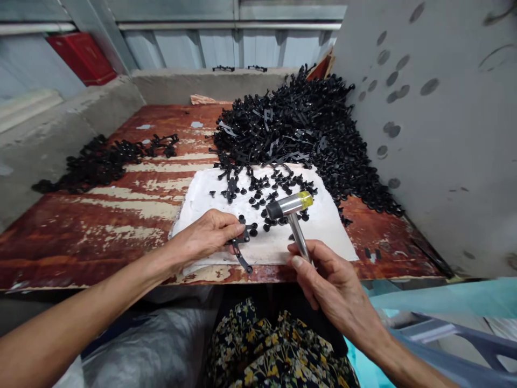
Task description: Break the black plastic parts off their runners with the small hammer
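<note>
Between the thumb and fingers of my left hand (214, 231) is a black plastic bracket (243, 258) with thin arms and round ends, held over the near part of a white cloth pad (202, 194). My right hand (327, 275) is closed round the metal handle of a small mallet (288, 206). Its head has one black face and one yellow face, and it is raised over the pad, to the right of the bracket. Several small black round-headed plugs (258, 196) lie scattered on the pad beyond both hands.
A large heap of black plastic parts (291, 124) covers the back right of the worn red-brown table (161, 215). A smaller pile of black brackets (97, 161) lies at the left. A grey panel (436, 134) stands along the right side, and a low concrete ledge (173, 86) runs behind.
</note>
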Demonstrator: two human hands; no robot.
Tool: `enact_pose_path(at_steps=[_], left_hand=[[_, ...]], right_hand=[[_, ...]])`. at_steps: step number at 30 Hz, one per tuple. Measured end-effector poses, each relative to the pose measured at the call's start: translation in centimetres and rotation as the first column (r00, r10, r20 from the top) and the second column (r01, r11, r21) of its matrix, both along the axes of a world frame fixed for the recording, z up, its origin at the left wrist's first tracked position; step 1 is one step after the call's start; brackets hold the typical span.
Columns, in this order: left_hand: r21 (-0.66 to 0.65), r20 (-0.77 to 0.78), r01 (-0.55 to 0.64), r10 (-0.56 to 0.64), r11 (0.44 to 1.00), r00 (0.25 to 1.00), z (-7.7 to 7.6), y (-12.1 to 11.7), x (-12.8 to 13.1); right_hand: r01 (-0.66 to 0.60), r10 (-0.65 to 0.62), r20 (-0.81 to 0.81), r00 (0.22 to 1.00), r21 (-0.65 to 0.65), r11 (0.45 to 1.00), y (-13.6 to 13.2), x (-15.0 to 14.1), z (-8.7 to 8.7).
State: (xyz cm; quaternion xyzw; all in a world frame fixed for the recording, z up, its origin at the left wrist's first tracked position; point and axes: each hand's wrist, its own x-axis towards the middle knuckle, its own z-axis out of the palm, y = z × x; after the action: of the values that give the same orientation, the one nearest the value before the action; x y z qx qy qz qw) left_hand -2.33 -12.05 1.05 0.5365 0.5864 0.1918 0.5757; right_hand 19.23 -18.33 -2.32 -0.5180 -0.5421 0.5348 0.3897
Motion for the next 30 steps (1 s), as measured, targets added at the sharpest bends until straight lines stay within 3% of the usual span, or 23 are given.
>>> enact_pose_path(at_steps=[8,22,30], left_hand=[[-0.029,-0.019,-0.013,0.012,0.999,1.000,0.3,-0.1,0.1],[-0.028,-0.096,-0.001,-0.002,1.000,0.995,0.4,0.0,0.3],[-0.006,-0.133,0.067,-0.067,0.998,0.989,-0.7,0.2,-0.5]], right_hand=[[0.043,-0.041,0.022,0.999,-0.070,0.997,-0.6,0.3,-1.3],[0.040,-0.039,0.015,0.999,-0.059,0.997,-0.5,0.6,-2.2],[0.018,-0.017,0.049,0.999,-0.029,0.999,-0.5,0.8,-2.1]])
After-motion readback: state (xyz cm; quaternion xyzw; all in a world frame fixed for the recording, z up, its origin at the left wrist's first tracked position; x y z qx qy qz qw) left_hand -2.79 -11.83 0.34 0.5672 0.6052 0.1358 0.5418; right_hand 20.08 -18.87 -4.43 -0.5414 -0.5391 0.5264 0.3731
